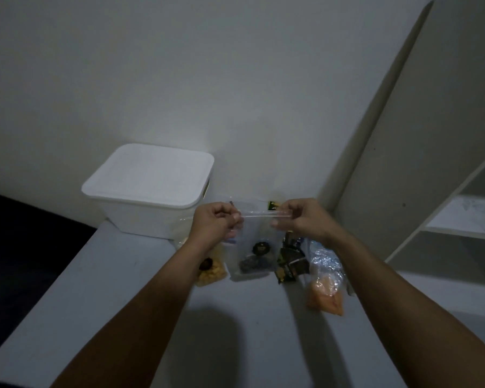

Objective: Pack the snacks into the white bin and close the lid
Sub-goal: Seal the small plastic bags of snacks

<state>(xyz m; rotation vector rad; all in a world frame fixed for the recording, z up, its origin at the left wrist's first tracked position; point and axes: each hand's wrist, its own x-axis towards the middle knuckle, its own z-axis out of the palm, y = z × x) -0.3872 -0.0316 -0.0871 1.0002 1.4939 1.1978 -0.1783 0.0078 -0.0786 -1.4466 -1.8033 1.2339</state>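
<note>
Both of my hands pinch the top edge of a clear zip bag point(254, 247), one at each end of its seal strip. My left hand point(214, 219) has its fingers curled in, thumb and fingertips closed on the left end of the strip. My right hand point(300, 217) does the same on the right end, with the strip stretched straight between the two. The bag hangs down from my grip above the table point(118, 303); dark snack pieces sit in its bottom, and a round dark label shows on its front.

Other snacks lie on the table under and beside the bag. A bag of yellow snacks point(212, 271) rests just left of it, partly hidden by my left forearm. Dark green packets point(290, 263) lie just right of it, and another small green packet point(273, 205) peeks out above the strip, toward the far wall. Further right lies a crinkled clear bag with orange snacks point(325, 292) in its near end.

The white bin point(140, 217) stands at the far left of the table, against the wall, close to my left hand. Its lid point(149, 175) sits on top, covering it. White shelves point(459, 219) stand at the right.
</note>
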